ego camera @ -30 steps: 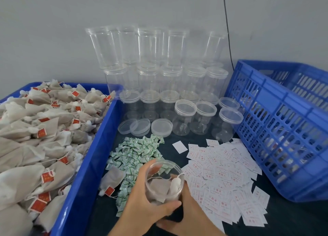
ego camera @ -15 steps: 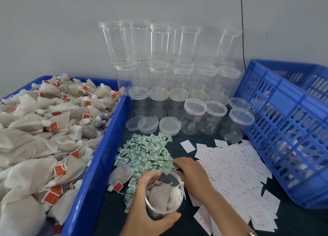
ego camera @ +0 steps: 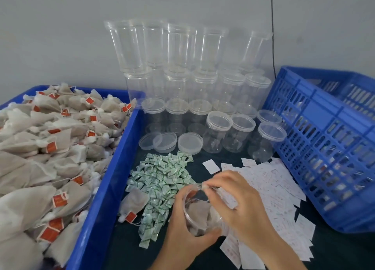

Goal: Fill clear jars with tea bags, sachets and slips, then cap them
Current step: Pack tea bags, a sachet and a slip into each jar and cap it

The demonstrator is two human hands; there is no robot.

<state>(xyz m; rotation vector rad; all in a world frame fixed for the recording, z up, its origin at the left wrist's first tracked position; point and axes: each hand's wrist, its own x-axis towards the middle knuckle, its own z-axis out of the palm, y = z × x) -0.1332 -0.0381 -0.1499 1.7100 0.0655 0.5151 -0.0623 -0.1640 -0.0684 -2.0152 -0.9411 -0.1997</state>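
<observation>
My left hand (ego camera: 182,235) grips a clear jar (ego camera: 197,211) tilted toward me, with tea bags inside it. Over the jar's mouth, my right hand (ego camera: 247,204) pinches a small pale sachet (ego camera: 204,186) at the rim. A pile of green-and-white sachets (ego camera: 162,176) lies just left of the jar. White paper slips (ego camera: 274,184) are spread to the right, partly under my right hand. One loose tea bag (ego camera: 135,202) with a red tag lies by the sachets.
A blue bin (ego camera: 113,178) heaped with tea bags (ego camera: 50,158) fills the left. Capped empty jars (ego camera: 218,131) and stacked ones stand against the wall, with three loose lids (ego camera: 189,143) in front. A blue slatted crate (ego camera: 324,148) stands on the right.
My right hand went from the jar to the sachet pile, then came back over the jar's mouth pinching a sachet. The left hand kept hold of the jar and tilted it.
</observation>
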